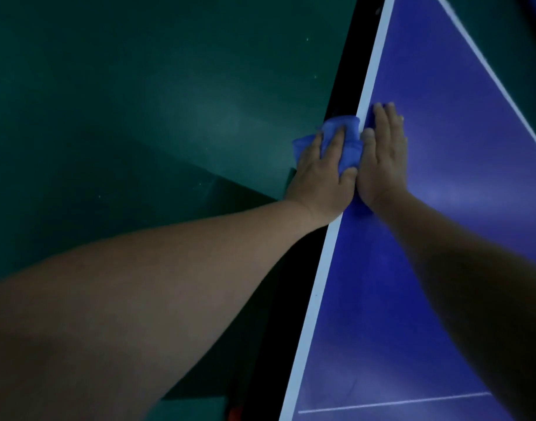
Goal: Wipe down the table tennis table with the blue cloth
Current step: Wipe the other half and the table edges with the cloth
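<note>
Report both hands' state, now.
Left hand: grips the blue cloth at the edge of the table.
Right hand: open, fingers straight, flat on the table.

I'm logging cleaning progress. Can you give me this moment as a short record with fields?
surface: blue table tennis table with a white edge line
cloth: blue cloth, bunched at the table's side edge
left hand: grips the cloth against that edge
right hand: flat on the tabletop, fingers straight, right beside the left hand
floor: dark green
</note>
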Demonstrator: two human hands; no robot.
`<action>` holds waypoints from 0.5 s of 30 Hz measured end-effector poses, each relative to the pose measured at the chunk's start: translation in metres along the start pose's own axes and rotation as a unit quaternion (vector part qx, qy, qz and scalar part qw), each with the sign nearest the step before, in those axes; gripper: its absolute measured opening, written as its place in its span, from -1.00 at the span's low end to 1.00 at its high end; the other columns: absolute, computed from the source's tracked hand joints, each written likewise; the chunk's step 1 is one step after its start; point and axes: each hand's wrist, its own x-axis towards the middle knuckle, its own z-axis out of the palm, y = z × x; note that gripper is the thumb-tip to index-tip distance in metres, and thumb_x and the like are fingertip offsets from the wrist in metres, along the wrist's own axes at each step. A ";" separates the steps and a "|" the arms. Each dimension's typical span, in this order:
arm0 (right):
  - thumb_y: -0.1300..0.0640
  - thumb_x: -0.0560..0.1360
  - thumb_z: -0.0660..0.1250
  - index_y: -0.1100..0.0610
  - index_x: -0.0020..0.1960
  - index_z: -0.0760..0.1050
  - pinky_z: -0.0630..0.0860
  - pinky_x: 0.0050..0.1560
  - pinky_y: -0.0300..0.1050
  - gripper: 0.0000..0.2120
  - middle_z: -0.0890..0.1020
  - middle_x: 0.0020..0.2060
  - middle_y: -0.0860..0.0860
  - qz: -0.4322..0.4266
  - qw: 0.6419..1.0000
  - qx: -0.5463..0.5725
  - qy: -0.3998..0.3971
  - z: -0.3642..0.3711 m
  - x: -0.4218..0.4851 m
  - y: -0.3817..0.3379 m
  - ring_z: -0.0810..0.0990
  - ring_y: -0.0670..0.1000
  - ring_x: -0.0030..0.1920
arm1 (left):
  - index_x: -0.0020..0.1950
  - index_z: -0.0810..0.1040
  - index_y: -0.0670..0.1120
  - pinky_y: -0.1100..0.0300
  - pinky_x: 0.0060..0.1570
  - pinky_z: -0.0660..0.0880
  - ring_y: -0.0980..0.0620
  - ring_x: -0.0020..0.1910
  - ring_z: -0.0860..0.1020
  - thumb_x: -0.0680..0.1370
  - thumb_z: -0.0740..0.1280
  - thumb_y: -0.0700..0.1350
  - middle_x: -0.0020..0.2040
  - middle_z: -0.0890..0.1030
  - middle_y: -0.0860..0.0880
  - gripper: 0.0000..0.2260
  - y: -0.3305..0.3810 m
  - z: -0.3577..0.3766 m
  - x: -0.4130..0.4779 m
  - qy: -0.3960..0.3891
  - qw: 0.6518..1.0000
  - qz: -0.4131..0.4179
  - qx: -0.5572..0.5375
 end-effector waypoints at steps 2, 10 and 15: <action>0.05 0.70 -0.06 0.08 0.61 0.13 -0.14 0.59 -0.07 -0.51 0.08 0.62 0.01 0.005 1.000 0.016 0.027 0.005 -0.002 -0.003 -0.03 -0.01 0.62 | 0.65 0.02 0.02 -0.10 0.55 0.12 -0.09 0.62 0.00 0.62 0.07 0.09 0.65 0.02 -0.10 -0.40 -0.010 0.005 -0.032 0.035 0.999 0.020 -0.021; 0.05 0.67 -0.03 0.11 0.59 0.20 -0.08 0.60 0.01 -0.50 0.13 0.61 -0.02 -0.002 0.999 0.031 0.036 0.003 -0.003 0.000 -0.01 -0.01 0.61 | 0.63 -0.06 0.10 0.02 0.59 0.02 0.10 0.63 -0.16 0.64 0.03 0.13 0.66 -0.13 0.10 -0.42 -0.029 0.019 -0.131 -0.002 0.998 0.010 -0.058; 0.05 0.66 -0.03 0.11 0.59 0.20 -0.06 0.60 0.07 -0.49 0.13 0.61 -0.02 -0.002 0.999 0.032 0.030 0.004 -0.002 0.003 -0.01 0.00 0.62 | 0.65 0.07 0.01 0.03 0.57 0.07 -0.09 0.61 0.05 0.59 0.06 0.11 0.65 0.08 -0.12 -0.38 -0.002 -0.001 0.047 0.042 0.999 0.019 -0.015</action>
